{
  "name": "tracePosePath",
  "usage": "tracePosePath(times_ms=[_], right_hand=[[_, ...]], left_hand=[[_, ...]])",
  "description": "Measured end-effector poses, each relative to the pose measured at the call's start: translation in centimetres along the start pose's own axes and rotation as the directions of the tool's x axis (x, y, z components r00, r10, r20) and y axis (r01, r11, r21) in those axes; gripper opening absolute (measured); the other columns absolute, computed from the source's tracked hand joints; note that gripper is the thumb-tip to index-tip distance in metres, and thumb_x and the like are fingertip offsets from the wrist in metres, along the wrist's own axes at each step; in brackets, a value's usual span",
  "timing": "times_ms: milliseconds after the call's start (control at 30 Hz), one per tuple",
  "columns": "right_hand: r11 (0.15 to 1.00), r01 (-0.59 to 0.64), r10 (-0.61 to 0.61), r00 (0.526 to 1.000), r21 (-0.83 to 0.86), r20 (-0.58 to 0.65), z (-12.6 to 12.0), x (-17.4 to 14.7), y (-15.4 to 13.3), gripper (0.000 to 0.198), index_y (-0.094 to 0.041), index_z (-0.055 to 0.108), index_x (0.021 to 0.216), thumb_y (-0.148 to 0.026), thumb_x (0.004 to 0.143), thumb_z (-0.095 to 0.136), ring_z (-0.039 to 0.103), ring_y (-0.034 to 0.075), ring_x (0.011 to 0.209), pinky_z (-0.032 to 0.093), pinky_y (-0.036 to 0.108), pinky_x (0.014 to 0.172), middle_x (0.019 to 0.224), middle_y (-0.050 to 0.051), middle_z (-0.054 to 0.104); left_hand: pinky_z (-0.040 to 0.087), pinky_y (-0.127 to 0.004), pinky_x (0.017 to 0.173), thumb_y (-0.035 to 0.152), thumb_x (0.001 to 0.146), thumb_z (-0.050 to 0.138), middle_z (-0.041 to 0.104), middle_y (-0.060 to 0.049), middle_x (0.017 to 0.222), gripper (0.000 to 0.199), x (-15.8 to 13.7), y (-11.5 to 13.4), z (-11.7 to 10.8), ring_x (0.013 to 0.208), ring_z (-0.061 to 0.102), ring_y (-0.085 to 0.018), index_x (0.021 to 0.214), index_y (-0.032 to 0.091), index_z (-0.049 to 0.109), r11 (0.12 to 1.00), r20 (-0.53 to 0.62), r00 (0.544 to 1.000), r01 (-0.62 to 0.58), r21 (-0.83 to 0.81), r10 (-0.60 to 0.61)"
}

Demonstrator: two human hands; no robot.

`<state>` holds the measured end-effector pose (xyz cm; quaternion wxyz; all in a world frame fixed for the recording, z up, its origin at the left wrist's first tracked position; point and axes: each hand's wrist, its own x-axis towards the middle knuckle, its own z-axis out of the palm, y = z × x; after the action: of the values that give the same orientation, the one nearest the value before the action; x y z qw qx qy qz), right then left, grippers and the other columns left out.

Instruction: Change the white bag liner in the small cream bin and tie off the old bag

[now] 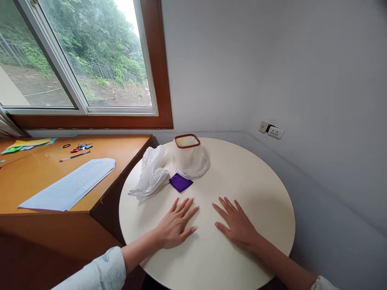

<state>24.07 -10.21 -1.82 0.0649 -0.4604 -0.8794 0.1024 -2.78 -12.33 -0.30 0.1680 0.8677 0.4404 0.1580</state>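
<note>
My left hand (177,223) lies flat on the round cream table (242,161), fingers spread and nothing in it. My right hand (234,221) rests on the same table, also spread and holding nothing. Just beyond my left hand is a folded purple cloth (181,183). Behind the cloth stands a small trash bin with a brown rim (187,146), a whitish plastic bag (196,165) draped around its outside. To the left of the bin lies a crumpled white plastic bag (152,175), touching or nearly touching the cloth.
A wooden desk (127,151) adjoins the table on the left. It bears papers (72,183), a pen (74,156), keys (82,148), a dark ring-shaped band (65,146) and coloured sheets (30,143). Walls with a socket (275,132) and a window (105,56) stand behind.
</note>
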Motion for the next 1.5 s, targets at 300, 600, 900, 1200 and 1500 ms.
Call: tracePosePath(times_ms=[300, 600, 900, 1200, 1500], right_hand=[[1.000, -0.011, 0.012, 1.000, 0.026, -0.015, 0.11, -0.17, 0.11, 0.054, -0.038, 0.017, 0.139, -0.053, 0.089, 0.024, 0.011, 0.023, 0.137, 0.008, 0.050, 0.109, 0.148, 0.000, 0.016], [0.999, -0.025, 0.024, 1.000, 0.044, 0.015, -0.68, -0.40, 0.04, 0.055, -0.036, 0.016, 0.140, -0.056, 0.089, 0.019, 0.008, 0.022, 0.137, 0.006, 0.049, 0.110, 0.149, -0.001, 0.013], [0.999, -0.018, 0.018, 1.000, 0.042, -0.009, -0.55, -0.22, 0.15, 0.052, -0.037, 0.016, 0.140, -0.052, 0.090, 0.018, 0.009, 0.022, 0.137, 0.008, 0.050, 0.110, 0.149, -0.001, 0.015], [0.999, -0.017, 0.018, 1.000, 0.029, -0.021, -0.42, -0.15, 0.17, 0.051, -0.037, 0.017, 0.140, -0.051, 0.091, 0.019, 0.010, 0.022, 0.137, 0.010, 0.050, 0.110, 0.149, -0.001, 0.016], [1.000, -0.022, 0.022, 1.000, 0.023, -0.021, -0.41, 0.03, 0.05, 0.051, -0.036, 0.018, 0.140, -0.050, 0.091, 0.020, 0.010, 0.022, 0.137, 0.009, 0.050, 0.110, 0.149, -0.001, 0.016]], left_hand=[[0.002, -0.054, 0.107, 0.048, 0.086, 0.039, 0.016, -0.003, 0.148, 0.059, 0.12, 0.05, 0.05, 0.136, 0.013, -0.029, 0.140, 0.035, 0.016, 0.997, 0.072, 0.997, -0.006, 0.080, 0.000], [0.005, -0.056, 0.107, 0.050, 0.089, 0.028, 0.007, -0.005, 0.149, 0.059, 0.70, 0.49, -0.33, 0.137, 0.008, -0.028, 0.141, 0.032, 0.007, 0.969, 0.194, 0.980, -0.010, 0.245, -0.039], [0.009, -0.055, 0.108, 0.048, 0.090, 0.031, 0.009, -0.004, 0.149, 0.060, 0.71, 0.12, -0.06, 0.136, 0.012, -0.029, 0.141, 0.032, 0.005, 0.960, 0.155, 0.988, -0.047, 0.277, 0.004], [0.011, -0.055, 0.108, 0.046, 0.090, 0.033, 0.012, -0.005, 0.149, 0.060, 0.74, 0.02, -0.04, 0.136, 0.013, -0.029, 0.141, 0.032, 0.007, 0.964, 0.134, 0.991, -0.049, 0.261, 0.014], [0.012, -0.056, 0.107, 0.047, 0.090, 0.030, 0.013, -0.005, 0.149, 0.059, 0.76, -0.06, -0.08, 0.136, 0.013, -0.029, 0.142, 0.030, 0.006, 0.959, 0.150, 0.989, -0.046, 0.281, 0.004]])
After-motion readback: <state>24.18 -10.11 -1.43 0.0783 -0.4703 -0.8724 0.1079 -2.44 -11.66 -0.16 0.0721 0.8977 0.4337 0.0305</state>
